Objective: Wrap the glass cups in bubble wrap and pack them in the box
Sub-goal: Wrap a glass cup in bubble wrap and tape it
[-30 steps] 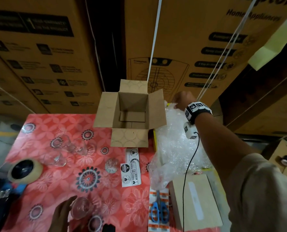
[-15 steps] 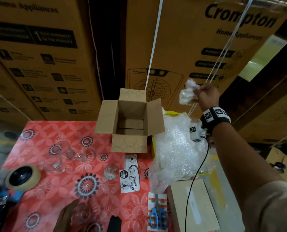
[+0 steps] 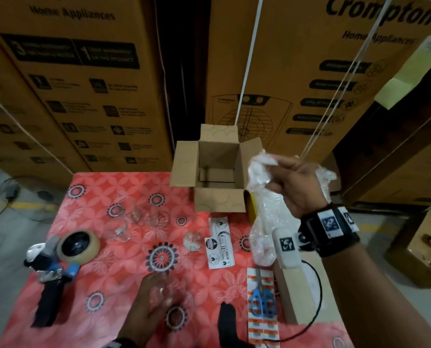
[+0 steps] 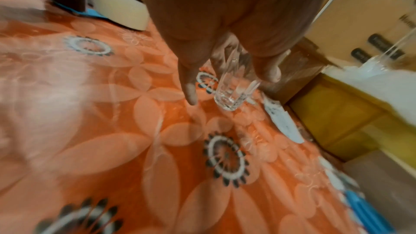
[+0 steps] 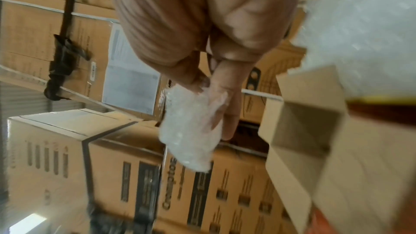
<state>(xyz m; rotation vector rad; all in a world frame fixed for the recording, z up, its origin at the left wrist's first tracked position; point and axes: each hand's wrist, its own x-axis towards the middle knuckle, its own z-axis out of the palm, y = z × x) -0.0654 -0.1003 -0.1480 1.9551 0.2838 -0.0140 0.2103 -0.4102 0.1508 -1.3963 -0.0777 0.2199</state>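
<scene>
My right hand (image 3: 288, 179) (image 5: 213, 95) is raised beside the open cardboard box (image 3: 217, 172) (image 5: 315, 131) and pinches a crumpled piece of bubble wrap (image 3: 258, 172) (image 5: 191, 131). More bubble wrap (image 3: 269, 222) is heaped to the right of the box. My left hand (image 3: 151, 305) (image 4: 225, 70) holds a clear glass cup (image 3: 160, 290) (image 4: 234, 88) near the table's front edge, fingers curled round it. Several other glass cups (image 3: 134, 217) stand on the red flowered tablecloth (image 3: 104, 259) to the left of the box. A small wrapped bundle (image 3: 192, 241) lies mid-table.
A tape dispenger with a tape roll (image 3: 76, 246) lies at the left. Fragile stickers (image 3: 219, 243) lie in front of the box; blue scissors (image 3: 262, 297) and a closed flat carton (image 3: 300, 292) are at the right front. Tall printed cartons (image 3: 310, 84) stand behind the table.
My right hand pulled a piece of bubble wrap up off the heap, then brought it down and left beside the box. The left hand stayed on the glass cup.
</scene>
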